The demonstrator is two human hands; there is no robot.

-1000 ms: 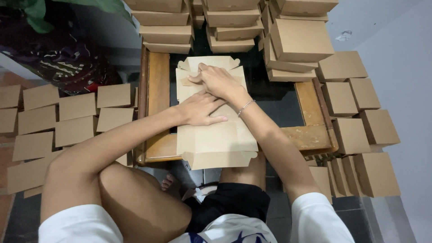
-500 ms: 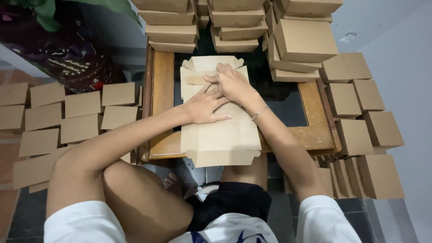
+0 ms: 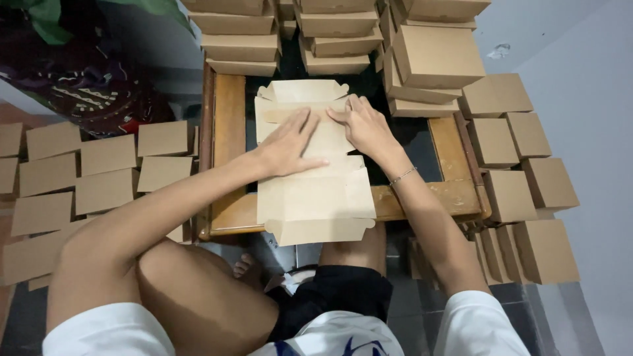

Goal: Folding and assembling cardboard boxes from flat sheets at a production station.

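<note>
Our flat cardboard blank (image 3: 313, 178) lies on the table (image 3: 227, 125), overhanging its near edge; stacked boxes (image 3: 435, 56) crowd the far side. Our left hand (image 3: 290, 145) and right hand (image 3: 366, 125) press flat on its upper fold, each grip open and grasping nothing.

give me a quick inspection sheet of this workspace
surface: small wooden table with dark inset top
job's things: flat unfolded cardboard box blank lying on the table, near flap overhanging the edge
clutter: folded brown boxes stacked behind, rows of boxes on the floor left and right
hands: left hand flat on the blank; right hand pressing its far part
cables: nothing seen
surroundings: patterned dark cloth at upper left
</note>
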